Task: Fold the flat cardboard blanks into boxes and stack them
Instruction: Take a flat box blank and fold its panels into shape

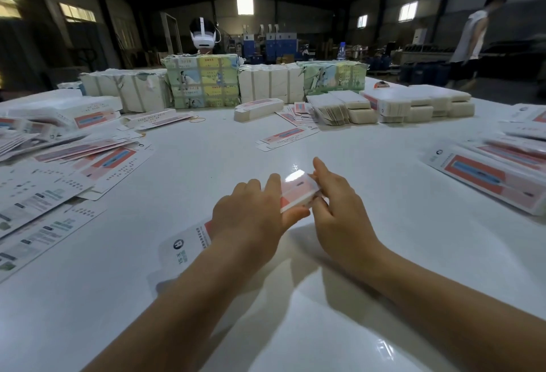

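Observation:
A long white and red cardboard box blank [297, 187] lies in front of me on the white table [384, 253], partly raised. My left hand [251, 218] grips its middle, fingers over the top and thumb under the edge. My right hand [334, 197] pinches its far right end, index finger lifted. The blank's near end with a round logo [180, 246] sticks out under my left wrist. A single flat blank [285, 138] lies farther back. Folded boxes [484, 173] are stacked at the right.
Loose flat blanks [68, 170] spread over the left side. Bundled packs of blanks [204, 82] line the far edge, with smaller piles [413, 104] at the back right. A person wearing a headset [203, 36] sits behind the bundles; another person [472, 37] stands at far right.

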A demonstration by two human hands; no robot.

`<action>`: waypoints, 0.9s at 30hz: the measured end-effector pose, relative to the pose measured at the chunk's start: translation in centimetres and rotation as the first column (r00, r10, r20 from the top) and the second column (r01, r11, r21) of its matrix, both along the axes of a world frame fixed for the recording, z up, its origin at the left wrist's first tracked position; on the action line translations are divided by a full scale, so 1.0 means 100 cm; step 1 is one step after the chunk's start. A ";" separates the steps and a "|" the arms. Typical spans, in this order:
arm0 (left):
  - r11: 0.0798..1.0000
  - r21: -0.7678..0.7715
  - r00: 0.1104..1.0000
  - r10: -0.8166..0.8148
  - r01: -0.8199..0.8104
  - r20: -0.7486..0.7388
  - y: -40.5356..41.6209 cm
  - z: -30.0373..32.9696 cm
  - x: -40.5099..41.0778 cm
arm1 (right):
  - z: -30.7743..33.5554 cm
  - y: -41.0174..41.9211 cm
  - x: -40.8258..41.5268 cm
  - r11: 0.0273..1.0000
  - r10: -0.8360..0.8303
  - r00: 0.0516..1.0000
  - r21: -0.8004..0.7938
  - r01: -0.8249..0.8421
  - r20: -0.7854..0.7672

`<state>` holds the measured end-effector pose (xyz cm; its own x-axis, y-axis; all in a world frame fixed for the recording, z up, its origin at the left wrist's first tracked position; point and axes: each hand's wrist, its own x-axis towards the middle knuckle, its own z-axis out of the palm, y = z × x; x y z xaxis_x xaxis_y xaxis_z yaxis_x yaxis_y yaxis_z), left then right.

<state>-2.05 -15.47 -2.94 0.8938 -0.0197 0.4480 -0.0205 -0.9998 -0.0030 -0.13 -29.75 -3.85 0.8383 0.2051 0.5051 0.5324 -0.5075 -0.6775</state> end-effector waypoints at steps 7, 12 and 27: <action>0.999 -0.043 1.000 -0.018 0.019 0.006 0.007 0.003 0.001 | 0.007 -0.004 0.007 0.988 0.024 0.999 0.151 -0.017 -0.044; 1.000 -0.018 1.000 -0.011 0.011 0.010 0.002 0.002 0.000 | 0.016 -0.010 0.017 0.614 0.493 0.722 0.782 0.107 -0.485; 0.983 0.185 0.996 -0.032 0.017 0.078 -0.008 -0.004 -0.005 | 0.004 -0.006 0.001 0.994 0.047 0.994 -0.105 -0.036 0.103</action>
<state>-2.58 -16.27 -3.30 0.8532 -0.1301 0.5051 -0.0374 -0.9812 -0.1896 -0.01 -30.34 -3.45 0.7714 0.2945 0.5641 0.6200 -0.5475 -0.5620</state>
